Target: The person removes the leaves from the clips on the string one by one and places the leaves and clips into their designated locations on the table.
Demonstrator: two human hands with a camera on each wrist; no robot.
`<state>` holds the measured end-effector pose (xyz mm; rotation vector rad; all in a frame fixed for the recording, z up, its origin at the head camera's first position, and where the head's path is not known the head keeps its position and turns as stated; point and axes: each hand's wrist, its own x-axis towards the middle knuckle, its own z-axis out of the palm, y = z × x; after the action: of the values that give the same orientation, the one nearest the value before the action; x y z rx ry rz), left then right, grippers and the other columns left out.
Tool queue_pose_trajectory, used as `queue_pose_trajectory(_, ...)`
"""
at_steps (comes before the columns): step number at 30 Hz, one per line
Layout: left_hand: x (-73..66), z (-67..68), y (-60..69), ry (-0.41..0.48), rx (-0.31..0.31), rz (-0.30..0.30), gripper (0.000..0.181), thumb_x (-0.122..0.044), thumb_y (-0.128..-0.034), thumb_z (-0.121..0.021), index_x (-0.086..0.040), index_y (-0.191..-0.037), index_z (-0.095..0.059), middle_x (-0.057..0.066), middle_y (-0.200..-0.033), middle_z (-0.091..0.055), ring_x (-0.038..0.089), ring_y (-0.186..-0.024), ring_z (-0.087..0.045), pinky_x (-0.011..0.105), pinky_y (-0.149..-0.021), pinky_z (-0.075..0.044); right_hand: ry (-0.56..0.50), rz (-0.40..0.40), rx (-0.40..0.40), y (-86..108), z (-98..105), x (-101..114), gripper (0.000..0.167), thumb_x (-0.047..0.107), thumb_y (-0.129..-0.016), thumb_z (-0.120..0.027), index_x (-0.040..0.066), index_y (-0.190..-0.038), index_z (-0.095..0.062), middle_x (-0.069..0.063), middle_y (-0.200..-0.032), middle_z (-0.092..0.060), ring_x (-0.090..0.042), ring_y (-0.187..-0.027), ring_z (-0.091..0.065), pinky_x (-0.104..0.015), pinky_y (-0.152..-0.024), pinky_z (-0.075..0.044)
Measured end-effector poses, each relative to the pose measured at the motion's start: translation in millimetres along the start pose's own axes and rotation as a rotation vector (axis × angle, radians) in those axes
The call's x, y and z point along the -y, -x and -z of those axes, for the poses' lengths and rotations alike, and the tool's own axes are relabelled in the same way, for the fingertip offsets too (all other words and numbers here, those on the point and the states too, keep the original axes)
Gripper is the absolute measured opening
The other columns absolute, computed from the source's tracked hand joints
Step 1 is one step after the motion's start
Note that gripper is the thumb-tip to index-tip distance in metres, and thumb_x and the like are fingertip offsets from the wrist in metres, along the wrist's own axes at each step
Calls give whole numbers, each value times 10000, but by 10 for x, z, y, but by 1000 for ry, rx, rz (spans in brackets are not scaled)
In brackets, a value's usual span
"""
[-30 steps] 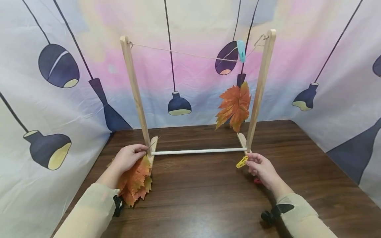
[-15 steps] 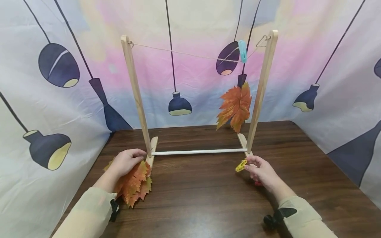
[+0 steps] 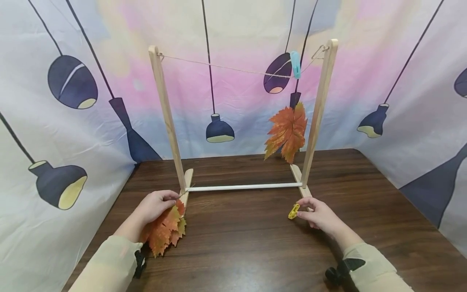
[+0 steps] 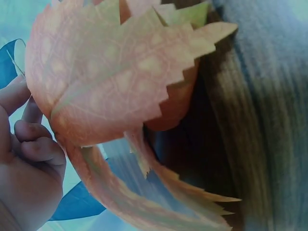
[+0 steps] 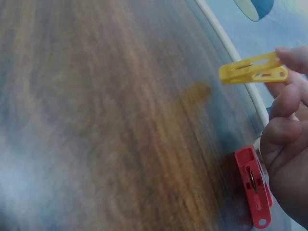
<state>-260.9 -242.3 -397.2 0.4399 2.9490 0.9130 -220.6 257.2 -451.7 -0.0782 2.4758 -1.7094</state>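
My left hand [image 3: 155, 207] pinches the thin stem of an orange artificial maple leaf [image 3: 162, 233] at the table's left side. In the left wrist view the leaf [image 4: 110, 82] fills much of the frame, with more leaves overlapping it. Between the thumb and fingertips of my right hand [image 3: 321, 217] is a yellow clothespin [image 3: 293, 211], held just above the table. A red clothespin [image 5: 253, 187] lies beneath that hand; the head view hides it. Another orange maple leaf [image 3: 287, 134] hangs at the right of the rack, below a light blue clothespin [image 3: 295, 65] on the string.
A wooden rack stands ahead, with a left post [image 3: 168, 117], a right post [image 3: 320, 113] and a white crossbar [image 3: 244, 187] low between them. A sagging string [image 3: 226, 68] joins the post tops. Behind the brown table [image 3: 233, 227] hangs a lamp-patterned cloth [image 3: 240, 24].
Both hands have come lower and a little nearer to me, the left with its leaf stem, the right with the yellow clothespin. The red clothespin has become hidden in the head view.
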Motion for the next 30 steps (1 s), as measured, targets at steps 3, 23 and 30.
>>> queue_pose_trajectory(3, 9, -37, 1, 28, 23, 14, 222, -100, -926, -570, -54, -1123, -660, 72, -964, -654, 237, -894, -591, 442, -788, -465, 65, -4, 22, 8, 4, -26, 382, 198, -818, -730, 61, -1134, -563, -176, -1172, -549, -153, -473, -430, -270, -410, -378)
queue_pose_trajectory(23, 109, -218, 28, 62, 27, 13, 146, -42, -907, -583, -89, -1003, -683, 64, -991, -653, 208, -888, -580, 360, -730, -471, 379, 169, 25, 72, 122, -98, 348, 181, -812, -725, 40, -1101, -594, -39, -796, -604, -143, -555, -503, -271, -494, -428)
queue_pose_trajectory(30, 128, -256, 35, 75, 60, -41, 129, 2, -881, -598, -72, -945, -681, 50, -933, -636, 187, -852, -560, 348, -723, -470, 456, 214, -5, 65, 139, -129, 315, 172, -785, -738, 67, -1057, -618, -51, -936, -609, -117, -628, -470, -259, -541, -404)
